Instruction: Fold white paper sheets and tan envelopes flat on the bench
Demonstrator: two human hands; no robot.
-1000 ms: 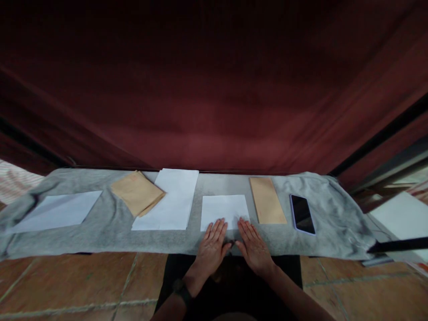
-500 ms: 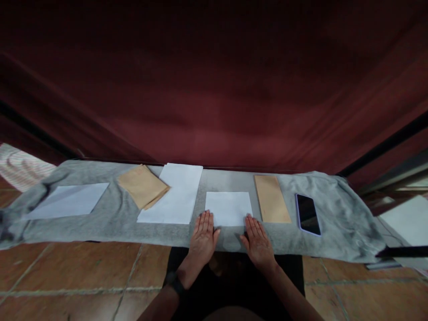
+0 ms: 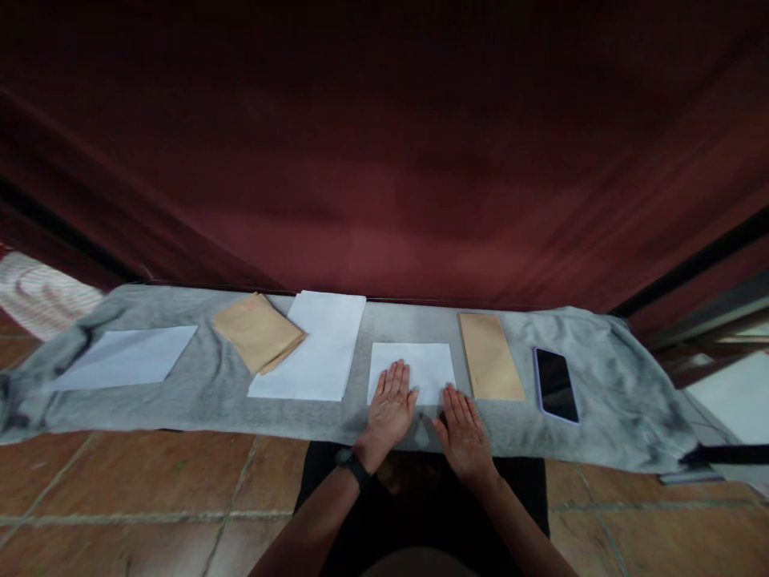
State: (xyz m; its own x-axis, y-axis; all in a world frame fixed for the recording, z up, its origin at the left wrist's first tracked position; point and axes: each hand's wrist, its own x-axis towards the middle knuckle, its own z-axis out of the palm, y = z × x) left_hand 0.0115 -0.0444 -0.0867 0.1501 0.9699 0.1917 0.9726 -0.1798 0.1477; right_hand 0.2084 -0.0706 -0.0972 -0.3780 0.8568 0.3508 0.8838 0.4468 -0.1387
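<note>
A folded white sheet of paper [image 3: 420, 365] lies on the grey cloth [image 3: 198, 401] right in front of me. My left hand [image 3: 390, 405] rests flat on the sheet's near left part, fingers stretched out. My right hand [image 3: 462, 425] lies flat at the sheet's near right corner, fingers stretched too. Neither hand holds anything. A tan envelope [image 3: 489, 357] lies just right of the sheet, and a dark phone [image 3: 556, 385] lies beyond that.
Left of the sheet lie a larger stack of white paper [image 3: 316, 353], a pile of tan envelopes [image 3: 255, 330] and another white sheet [image 3: 123, 357]. A dark red curtain [image 3: 384, 160] hangs behind. Terracotta floor tiles [image 3: 150, 497] run along the cloth's near edge.
My left hand moved right and forward from the sheet's left corner onto the paper. My right hand has hardly moved.
</note>
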